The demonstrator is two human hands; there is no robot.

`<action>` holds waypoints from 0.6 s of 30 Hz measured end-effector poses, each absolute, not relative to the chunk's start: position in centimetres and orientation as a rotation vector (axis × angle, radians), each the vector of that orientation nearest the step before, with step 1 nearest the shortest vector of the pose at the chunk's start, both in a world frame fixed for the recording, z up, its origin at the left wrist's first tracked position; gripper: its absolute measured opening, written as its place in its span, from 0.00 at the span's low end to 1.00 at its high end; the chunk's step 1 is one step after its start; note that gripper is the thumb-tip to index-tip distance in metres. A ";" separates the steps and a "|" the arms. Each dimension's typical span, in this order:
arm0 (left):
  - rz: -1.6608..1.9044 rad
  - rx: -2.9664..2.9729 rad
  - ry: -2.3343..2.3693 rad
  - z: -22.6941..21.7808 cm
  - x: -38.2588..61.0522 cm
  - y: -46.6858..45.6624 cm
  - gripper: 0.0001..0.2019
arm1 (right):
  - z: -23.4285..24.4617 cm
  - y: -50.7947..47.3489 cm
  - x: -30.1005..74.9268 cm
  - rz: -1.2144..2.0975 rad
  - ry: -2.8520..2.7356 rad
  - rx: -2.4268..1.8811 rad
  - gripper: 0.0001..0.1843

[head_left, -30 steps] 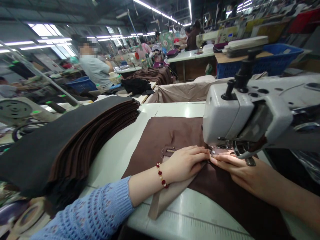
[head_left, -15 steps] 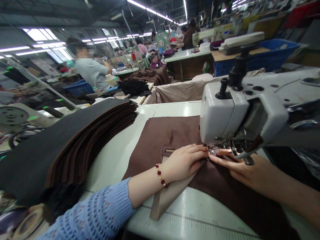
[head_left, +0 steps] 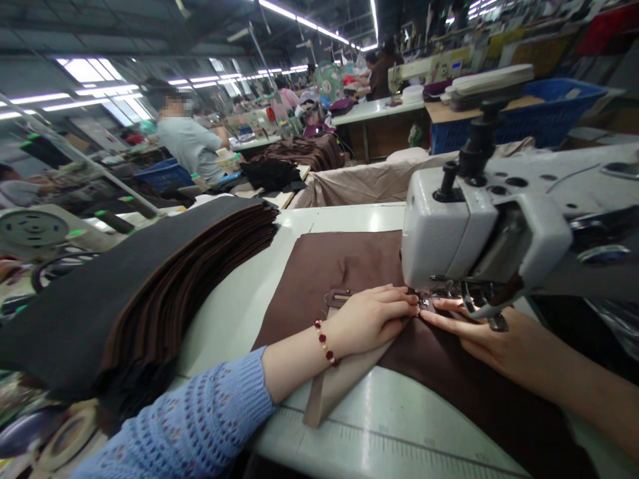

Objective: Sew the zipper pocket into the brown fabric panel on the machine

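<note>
While flat on the desk [head_left: 379, 426] and under the presser foot [head_left: 429, 298], brown fabric panel [head_left: 339, 266] with its zip [head_left: 340, 297] seemingly only begun, left hand [head_left: 372, 320] and right hand [head_left: 479, 336] pressing it with fingers [head_left: 399, 301] open, a tall stack of panels [head_left: 150, 293] apparently still left.

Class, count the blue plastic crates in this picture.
2: one blue crate beyond the sewing machine head, another beside the co-worker at left; more may be hidden.
</note>
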State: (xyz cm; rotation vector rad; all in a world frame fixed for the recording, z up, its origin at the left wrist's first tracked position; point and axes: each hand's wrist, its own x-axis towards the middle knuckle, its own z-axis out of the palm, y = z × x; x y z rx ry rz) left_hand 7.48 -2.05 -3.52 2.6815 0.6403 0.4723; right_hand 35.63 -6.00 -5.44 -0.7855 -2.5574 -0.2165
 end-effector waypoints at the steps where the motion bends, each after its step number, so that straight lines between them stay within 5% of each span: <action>1: 0.475 2.683 0.646 -3.5 7.5 -2.0 0.14 | -5.3 -5.9 35.6 -0.219 -2.558 -0.783 0.36; 18: 0.464 2.692 0.663 -3.5 7.6 -0.4 0.13 | -6.3 -6.3 36.2 0.074 -2.469 -0.948 0.25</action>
